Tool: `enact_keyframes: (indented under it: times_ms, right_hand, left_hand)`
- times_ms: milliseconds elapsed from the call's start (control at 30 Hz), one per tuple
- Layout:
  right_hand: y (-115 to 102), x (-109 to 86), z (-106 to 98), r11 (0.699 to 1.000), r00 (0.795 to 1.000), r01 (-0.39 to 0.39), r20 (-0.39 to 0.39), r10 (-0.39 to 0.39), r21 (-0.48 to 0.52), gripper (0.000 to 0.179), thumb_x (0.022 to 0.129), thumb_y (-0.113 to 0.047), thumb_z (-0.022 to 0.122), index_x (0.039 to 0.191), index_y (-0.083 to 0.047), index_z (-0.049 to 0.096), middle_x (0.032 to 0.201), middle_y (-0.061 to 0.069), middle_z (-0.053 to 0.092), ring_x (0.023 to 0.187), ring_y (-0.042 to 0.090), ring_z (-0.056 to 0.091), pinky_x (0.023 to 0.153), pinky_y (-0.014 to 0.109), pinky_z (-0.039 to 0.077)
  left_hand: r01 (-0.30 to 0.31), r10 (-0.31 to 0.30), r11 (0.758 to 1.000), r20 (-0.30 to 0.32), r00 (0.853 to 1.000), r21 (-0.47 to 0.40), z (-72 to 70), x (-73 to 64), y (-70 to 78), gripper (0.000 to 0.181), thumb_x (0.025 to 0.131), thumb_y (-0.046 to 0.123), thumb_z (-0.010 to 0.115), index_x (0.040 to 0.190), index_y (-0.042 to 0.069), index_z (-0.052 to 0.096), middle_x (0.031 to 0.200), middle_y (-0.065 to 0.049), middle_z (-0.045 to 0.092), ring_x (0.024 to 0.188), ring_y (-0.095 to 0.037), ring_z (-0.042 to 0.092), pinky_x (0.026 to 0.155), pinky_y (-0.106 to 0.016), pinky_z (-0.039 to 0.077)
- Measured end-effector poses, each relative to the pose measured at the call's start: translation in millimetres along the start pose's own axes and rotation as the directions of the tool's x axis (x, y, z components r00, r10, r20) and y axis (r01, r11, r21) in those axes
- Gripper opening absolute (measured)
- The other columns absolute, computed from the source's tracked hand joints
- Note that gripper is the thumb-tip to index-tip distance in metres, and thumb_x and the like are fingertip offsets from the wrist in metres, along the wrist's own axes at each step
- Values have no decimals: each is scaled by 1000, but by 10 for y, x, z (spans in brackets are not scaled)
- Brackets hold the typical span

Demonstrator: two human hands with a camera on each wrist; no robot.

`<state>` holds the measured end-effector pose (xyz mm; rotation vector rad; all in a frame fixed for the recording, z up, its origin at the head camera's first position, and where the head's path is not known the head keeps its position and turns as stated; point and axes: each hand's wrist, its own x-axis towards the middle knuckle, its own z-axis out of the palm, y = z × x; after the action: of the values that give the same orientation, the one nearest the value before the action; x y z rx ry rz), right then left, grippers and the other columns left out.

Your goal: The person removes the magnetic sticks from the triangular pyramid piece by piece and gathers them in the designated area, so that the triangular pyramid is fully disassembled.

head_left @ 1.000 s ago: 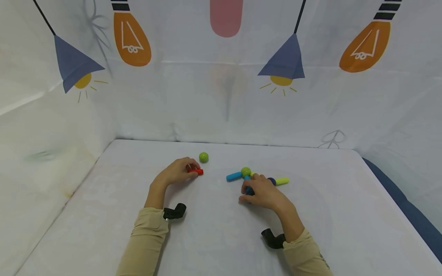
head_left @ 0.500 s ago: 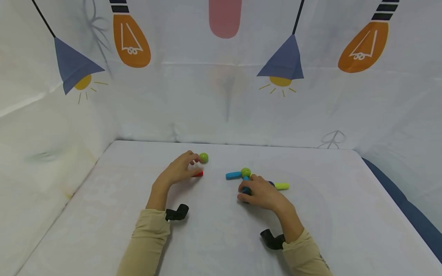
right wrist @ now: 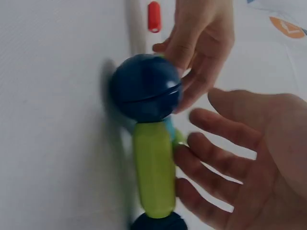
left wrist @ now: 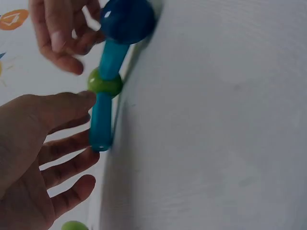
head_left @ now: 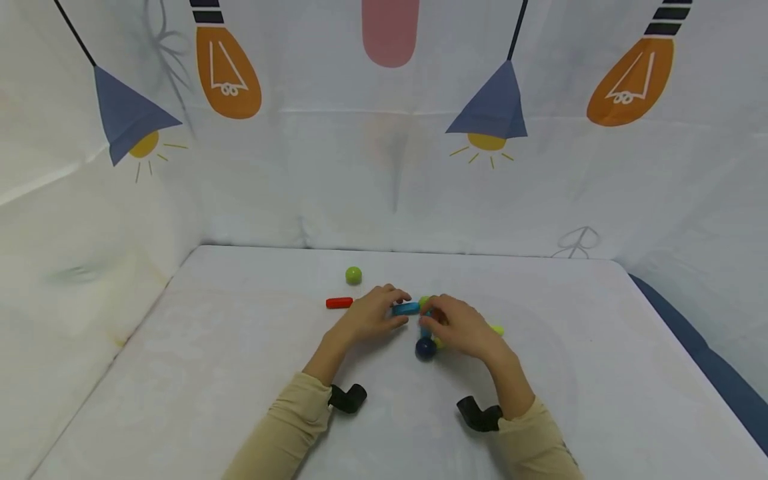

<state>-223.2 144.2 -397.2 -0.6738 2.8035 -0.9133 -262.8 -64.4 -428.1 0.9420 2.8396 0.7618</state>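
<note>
In the head view a chain of joined sticks and balls lies on the white table. My left hand point(head_left: 371, 315) is at its left end, thumb and fingers spread on either side of a blue stick point(head_left: 405, 309) without a visible grip. That stick meets a green ball point(left wrist: 104, 85), followed by another blue stick point(left wrist: 114, 60) and a navy ball point(right wrist: 146, 88). A yellow-green stick point(right wrist: 154, 167) runs from the navy ball to a second navy ball point(right wrist: 158, 222). Beside it, my right hand point(head_left: 465, 328) has loosely bent fingers, some close to or touching the yellow-green stick; part of the chain is hidden beneath.
A red stick point(head_left: 339, 303) lies left of the left hand. Behind it sits a loose green ball point(head_left: 353, 275). The white table point(head_left: 372, 427) ends at a white cloth backdrop point(head_left: 336, 173) with printed lamps.
My left hand has left the red stick, passed near the loose green ball and moved right to the blue stick. The right hand has uncovered the near navy ball, and its hold looks looser.
</note>
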Motion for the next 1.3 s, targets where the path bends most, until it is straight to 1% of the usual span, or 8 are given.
enact_keyframes:
  times_ms: [100,233,367,700,900,1033,1133,1300]
  right_hand:
    - [54,26,46,1000,996,8,-88,-9,-10,22,92,-22,60,110,-10,62,96,6,55,83,16,52,71,31,45]
    - [121,49,101,998,991,-49,-127,44,-37,34,93,-24,59,123,-8,57,111,14,55,96,23,53,83,42,48]
    - [174,48,117,995,990,-97,-106,95,-13,38,93,-21,57,128,-7,53,115,16,55,101,26,55,87,46,48]
    - [251,64,130,989,989,-139,-35,141,44,35,94,-12,55,128,-11,51,112,14,61,104,28,58,86,47,48]
    - [258,82,141,989,990,-135,-27,137,64,33,94,-13,56,127,-12,52,111,14,62,104,27,58,86,46,49]
    - [255,93,142,989,990,-135,-21,136,58,32,94,-14,56,126,-13,53,110,12,62,102,26,59,85,44,49]
    - [250,100,145,989,990,-142,-16,142,52,32,94,-15,56,126,-12,54,110,11,63,101,25,59,85,44,48]
    - [251,104,148,984,986,-167,-8,168,58,32,94,-17,56,126,-13,54,112,11,63,102,24,59,86,44,48]
  left_hand:
    - [69,-69,996,-5,998,50,75,15,22,35,89,27,66,122,17,60,111,0,60,99,-16,56,80,-32,50]
    - [95,-92,992,-40,995,83,124,25,47,34,87,25,68,120,19,61,107,2,60,96,-14,56,79,-30,51]
    - [79,-74,994,-60,995,77,131,29,88,32,86,23,69,117,19,62,104,2,61,94,-13,57,77,-28,51]
    - [48,-45,995,-40,998,87,105,6,120,26,88,19,67,114,21,63,104,3,63,93,-13,58,74,-29,51]
    - [22,-12,991,-77,997,129,83,-9,89,24,88,18,67,112,23,64,105,2,63,93,-15,57,74,-29,51]
    - [12,10,980,-108,994,197,60,-10,80,25,87,15,68,110,23,66,105,1,63,92,-17,57,75,-30,52]
    - [4,22,972,-106,994,235,27,-13,76,24,87,12,68,108,22,68,105,0,63,95,-20,57,78,-33,52]
    - [39,-26,980,-69,997,194,-64,-42,-2,23,86,12,68,107,22,68,104,1,63,96,-19,57,79,-33,50]
